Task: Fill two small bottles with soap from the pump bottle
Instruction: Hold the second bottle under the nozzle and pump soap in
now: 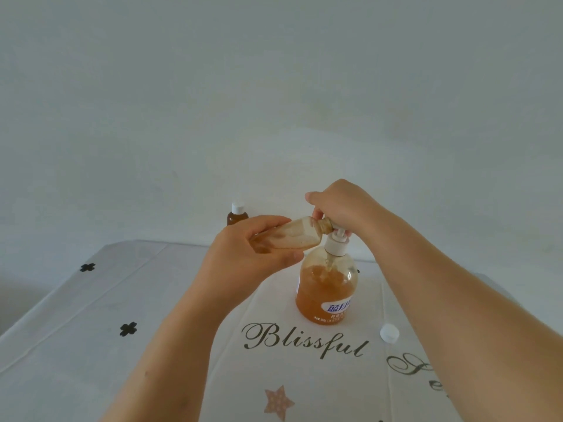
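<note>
Amber soap fills most of the pump bottle (326, 287), which stands upright near the middle of the surface (91, 330), on a white cloth w/ black flower marks, a tan star & the script word "Blissful" just in front of it. Bottle is clear plastic w/ a blue-and-white label low on its front. Its white pump head (335, 239) sits on top. The right hand (341, 205) is over it from above, fingers curled down round the head, thumb sticking out to the left; the arm comes in from lower right. The left hand (243, 257) grips a small bottle (292, 237) by its base end, thumb on the near side, fingers along the far side. It holds the bottle off the surface, tipped nearly flat, neck pointing right. The open mouth is right at the pump nozzle, under the right hand's fingers; can't tell whether the nozzle is inside the neck. Small bottle is clear, w/ brownish soap smeared along its inside & darker toward the neck. A capped bottle (237, 217), dark brown w/ a white top, stands upright at the far edge of the surface, behind the left hand & apart from the pump bottle. A loose cap (389, 332), white, lies on the cloth right of the pump bottle, near the right forearm, touching neither. Plain pale wall behind.
</note>
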Motion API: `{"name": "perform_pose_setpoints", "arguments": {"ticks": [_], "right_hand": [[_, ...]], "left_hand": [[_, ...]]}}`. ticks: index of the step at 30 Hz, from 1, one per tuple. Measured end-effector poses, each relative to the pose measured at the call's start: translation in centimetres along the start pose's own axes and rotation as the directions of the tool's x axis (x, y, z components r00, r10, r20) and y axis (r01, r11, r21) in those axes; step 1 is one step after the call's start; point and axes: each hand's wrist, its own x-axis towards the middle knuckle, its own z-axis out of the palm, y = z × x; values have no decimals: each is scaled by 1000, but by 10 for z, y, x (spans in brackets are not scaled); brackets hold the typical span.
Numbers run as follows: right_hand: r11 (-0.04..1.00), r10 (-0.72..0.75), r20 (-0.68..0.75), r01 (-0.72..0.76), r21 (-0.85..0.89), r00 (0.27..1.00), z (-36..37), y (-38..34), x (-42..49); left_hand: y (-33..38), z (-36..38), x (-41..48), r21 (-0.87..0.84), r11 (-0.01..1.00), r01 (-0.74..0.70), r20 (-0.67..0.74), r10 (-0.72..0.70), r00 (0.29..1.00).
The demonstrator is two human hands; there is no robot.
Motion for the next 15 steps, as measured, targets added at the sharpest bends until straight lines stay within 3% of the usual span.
{"name": "perform_pose_setpoints", "arguments": {"ticks": [15], "right_hand": [[999,32,-67,-34,-27,997,18,9,15]], "left_hand": [[-5,-2,3,39,999,32,24,-33,999]]}}
